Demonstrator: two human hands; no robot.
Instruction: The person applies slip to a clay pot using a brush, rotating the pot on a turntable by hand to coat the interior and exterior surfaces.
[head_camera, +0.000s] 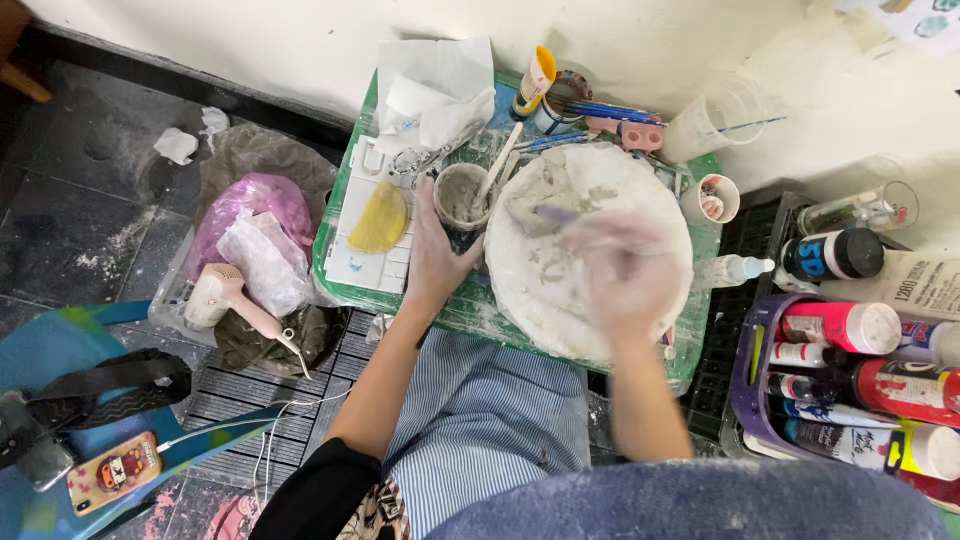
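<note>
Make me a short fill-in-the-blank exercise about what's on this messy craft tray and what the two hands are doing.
1. The left hand holds a small ____ of grey paste.
2. The blurred right hand works over a round white ____.
3. Both sit on a ____ tray.
4. A pink ____ lies in the bin to the left.

Missing words: cup; plate; green; hair dryer

Mid-frame, the left hand grips a small clay-smeared cup on a green tray. The blurred right hand holds a brush over a white plate.
</note>
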